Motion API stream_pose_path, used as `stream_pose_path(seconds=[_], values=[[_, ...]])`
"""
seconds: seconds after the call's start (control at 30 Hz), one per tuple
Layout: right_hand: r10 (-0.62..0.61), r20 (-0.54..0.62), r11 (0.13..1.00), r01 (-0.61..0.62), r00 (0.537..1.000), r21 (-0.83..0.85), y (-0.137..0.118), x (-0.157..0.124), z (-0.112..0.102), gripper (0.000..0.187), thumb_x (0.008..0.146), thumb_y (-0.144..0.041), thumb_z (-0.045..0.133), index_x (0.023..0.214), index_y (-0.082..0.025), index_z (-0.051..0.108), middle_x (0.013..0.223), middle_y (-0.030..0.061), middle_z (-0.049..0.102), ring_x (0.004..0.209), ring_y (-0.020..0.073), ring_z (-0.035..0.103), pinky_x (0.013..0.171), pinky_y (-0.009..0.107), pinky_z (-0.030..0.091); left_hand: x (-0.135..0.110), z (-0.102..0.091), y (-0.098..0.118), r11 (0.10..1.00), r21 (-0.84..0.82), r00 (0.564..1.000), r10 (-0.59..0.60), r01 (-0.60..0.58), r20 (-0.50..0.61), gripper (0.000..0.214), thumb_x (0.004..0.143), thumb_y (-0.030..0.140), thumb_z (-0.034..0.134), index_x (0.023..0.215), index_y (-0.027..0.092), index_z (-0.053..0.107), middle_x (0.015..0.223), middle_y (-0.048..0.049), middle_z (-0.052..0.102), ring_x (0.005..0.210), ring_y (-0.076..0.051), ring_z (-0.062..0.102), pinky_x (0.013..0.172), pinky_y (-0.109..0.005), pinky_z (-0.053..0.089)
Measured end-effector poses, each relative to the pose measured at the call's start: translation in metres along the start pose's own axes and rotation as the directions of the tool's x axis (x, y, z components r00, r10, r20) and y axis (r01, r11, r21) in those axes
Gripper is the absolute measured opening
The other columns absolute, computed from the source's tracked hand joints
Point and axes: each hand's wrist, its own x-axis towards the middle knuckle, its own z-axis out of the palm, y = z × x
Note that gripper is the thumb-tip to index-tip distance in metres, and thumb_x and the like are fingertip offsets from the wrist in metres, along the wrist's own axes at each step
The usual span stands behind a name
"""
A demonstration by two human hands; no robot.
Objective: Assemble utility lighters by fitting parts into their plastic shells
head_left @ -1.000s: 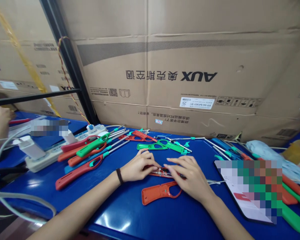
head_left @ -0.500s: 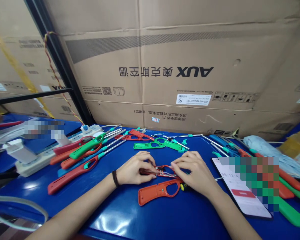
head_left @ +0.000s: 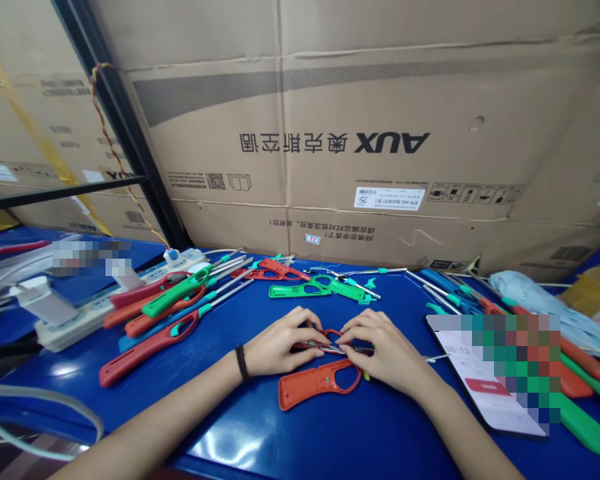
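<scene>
My left hand point(head_left: 280, 345) is closed on a red opened lighter handle point(head_left: 334, 332), its thumb and fingers over the inner parts. My right hand point(head_left: 387, 348) is closed at the other end of the same handle, fingertips nearly meeting the left ones. Small metal and wire parts show between the fingers, but most of the inside is hidden. Just below lies a loose orange handle half point(head_left: 300, 391), inner side up, with a trigger loop at its right end. A yellow tip of some tool point(head_left: 367, 376) peeks out under my right hand.
Assembled stick lighters point(head_left: 150, 350) lie by a white power strip point(head_left: 63, 333) at left. Green handle halves point(head_left: 300, 289) and red halves point(head_left: 280, 269) lie behind my hands. A phone point(head_left: 480, 380), partly blurred out, and more lighters point(head_left: 587, 420) are at right. A large cardboard box point(head_left: 320, 87) stands behind.
My hands have drawn closer together over the opened handle, the left moving slightly right. My right fingers now cover more of its front. The loose orange half stays in place.
</scene>
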Motion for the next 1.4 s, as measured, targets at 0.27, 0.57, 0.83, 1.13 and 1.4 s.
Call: stream_pose_path(seconds=[0.27,0.57,0.83,1.13,1.4], values=[[0.013,-0.007,1.000,-0.013,1.000,-0.003,-0.001,-0.001,-0.001,0.013,0.075,-0.014,0.065,0.076,-0.026,0.068,0.089,-0.0012,0.068,0.090,0.0177,0.059,0.086,0.037,0.042,0.000,0.000,0.000,1.000,-0.013,1.000,-0.014,0.014,0.002,0.022,0.091,0.029,0.055,0.109,0.023,0.065,0.106,-0.0076,0.057,0.101,-0.019,0.052,0.090,-0.031,0.045],[0.026,-0.005,1.000,-0.026,1.000,0.013,-0.002,0.001,0.003,0.014,0.074,-0.010,0.063,0.076,-0.024,0.065,0.090,-0.0004,0.068,0.089,0.0173,0.058,0.087,0.037,0.042,0.002,0.005,0.001,0.991,-0.117,0.996,-0.067,0.060,-0.054,0.014,0.091,0.024,0.053,0.095,0.018,0.065,0.103,-0.0067,0.055,0.099,-0.017,0.052,0.091,-0.030,0.044],[0.068,0.009,0.997,-0.068,0.998,0.026,0.005,-0.001,-0.007,0.008,0.081,-0.020,0.059,0.080,-0.024,0.066,0.083,0.0001,0.068,0.084,0.0183,0.060,0.082,0.037,0.044,0.004,0.005,0.004,0.985,-0.147,0.991,-0.107,0.095,-0.078,0.011,0.089,0.023,0.055,0.091,0.018,0.064,0.098,-0.0060,0.056,0.095,-0.017,0.053,0.087,-0.030,0.046],[0.166,0.097,0.984,-0.171,0.981,0.042,0.016,-0.008,-0.016,0.004,0.076,-0.023,0.064,0.079,-0.024,0.066,0.080,0.0009,0.066,0.077,0.0182,0.060,0.068,0.030,0.047,0.006,0.005,0.002,0.989,-0.069,0.985,-0.139,0.133,-0.104,0.009,0.084,0.021,0.060,0.090,0.019,0.066,0.100,-0.0054,0.057,0.094,-0.018,0.053,0.088,-0.033,0.044],[0.170,0.128,0.981,-0.179,0.977,0.067,0.013,-0.006,-0.017,0.004,0.079,-0.024,0.065,0.079,-0.025,0.069,0.078,0.0000,0.066,0.075,0.0174,0.061,0.066,0.028,0.046,0.017,0.005,0.006,0.995,0.001,0.993,-0.101,0.101,-0.059,0.006,0.084,0.023,0.062,0.081,0.019,0.065,0.093,-0.0025,0.061,0.091,-0.016,0.055,0.089,-0.030,0.039]])
